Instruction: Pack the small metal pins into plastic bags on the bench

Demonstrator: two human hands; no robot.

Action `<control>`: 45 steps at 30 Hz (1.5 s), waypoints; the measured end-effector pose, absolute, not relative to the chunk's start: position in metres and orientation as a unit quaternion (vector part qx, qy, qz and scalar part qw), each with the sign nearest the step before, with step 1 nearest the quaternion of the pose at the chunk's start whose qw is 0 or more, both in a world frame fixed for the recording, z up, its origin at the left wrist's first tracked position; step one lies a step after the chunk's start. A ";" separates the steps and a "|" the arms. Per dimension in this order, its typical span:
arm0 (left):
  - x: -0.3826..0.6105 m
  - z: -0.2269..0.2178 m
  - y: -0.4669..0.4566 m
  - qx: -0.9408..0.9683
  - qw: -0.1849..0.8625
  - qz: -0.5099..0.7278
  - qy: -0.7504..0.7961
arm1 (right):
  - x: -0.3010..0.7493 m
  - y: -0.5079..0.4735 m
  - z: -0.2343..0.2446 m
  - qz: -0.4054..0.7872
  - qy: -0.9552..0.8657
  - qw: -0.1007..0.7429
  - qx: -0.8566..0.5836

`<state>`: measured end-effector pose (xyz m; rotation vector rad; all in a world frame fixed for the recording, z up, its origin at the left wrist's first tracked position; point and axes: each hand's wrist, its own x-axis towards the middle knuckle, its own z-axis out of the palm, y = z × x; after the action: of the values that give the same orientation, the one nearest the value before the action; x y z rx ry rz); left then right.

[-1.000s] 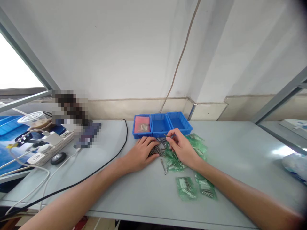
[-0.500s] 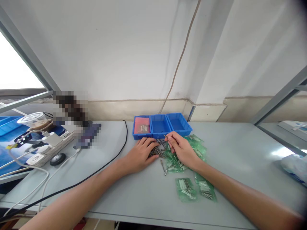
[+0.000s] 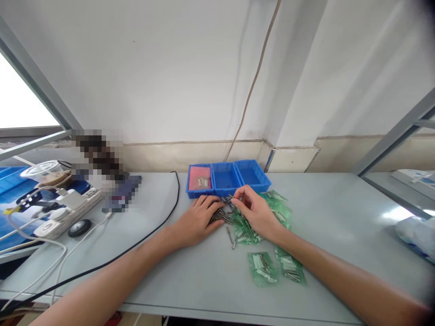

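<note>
My left hand (image 3: 197,219) lies flat on the grey table (image 3: 190,271), fingers spread over a heap of small metal pins (image 3: 221,213). Just right of it, my right hand (image 3: 255,212) pinches one thin pin at its fingertips above the heap. Several green plastic bags of pins (image 3: 268,226) lie under and behind the right hand; two more bags (image 3: 275,268) lie nearer me. Three blue bins (image 3: 227,176) stand in a row just beyond the hands; the left bin holds a pink sheet (image 3: 200,177) with small parts.
A black cable (image 3: 149,235) runs across the table at my left arm. Far left sit a white power strip (image 3: 64,210) with plugs, white cords, a round black object (image 3: 76,227) and a lidded cup (image 3: 45,170). A pale bag (image 3: 416,235) lies at the right edge.
My right hand has moved slightly left and down toward the pin heap, still pinching a pin. The left hand has stayed in place on the heap.
</note>
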<state>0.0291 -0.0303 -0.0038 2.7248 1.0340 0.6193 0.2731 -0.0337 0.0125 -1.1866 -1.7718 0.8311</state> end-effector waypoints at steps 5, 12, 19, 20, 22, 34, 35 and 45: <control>0.029 -0.004 -0.030 0.912 0.079 0.207 0.346 | 0.273 -0.034 0.013 0.340 -0.702 0.416 -0.466; 0.029 -0.002 -0.031 0.912 0.081 0.198 0.349 | 0.274 -0.033 0.011 0.360 -0.701 0.401 -0.467; 0.029 -0.002 -0.031 0.912 0.081 0.203 0.347 | 0.273 -0.033 0.011 0.374 -0.682 0.425 -0.464; 0.029 -0.002 -0.031 0.912 0.081 0.202 0.347 | 0.274 -0.033 0.011 0.368 -0.683 0.425 -0.466; 0.029 -0.002 -0.031 0.912 0.082 0.199 0.348 | 0.274 -0.033 0.011 0.355 -0.686 0.426 -0.472; 0.030 -0.003 -0.030 0.913 0.077 0.202 0.347 | 0.273 -0.033 0.012 0.344 -0.694 0.416 -0.477; 0.030 -0.004 -0.030 0.913 0.076 0.203 0.346 | 0.273 -0.033 0.013 0.342 -0.695 0.415 -0.477; 0.030 0.000 -0.031 0.913 0.081 0.198 0.347 | 0.274 -0.033 0.013 0.349 -0.700 0.405 -0.473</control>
<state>0.0300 -0.0313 -0.0004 2.7299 1.0387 0.5908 0.2740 -0.0332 0.0128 -1.1928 -1.7679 0.8819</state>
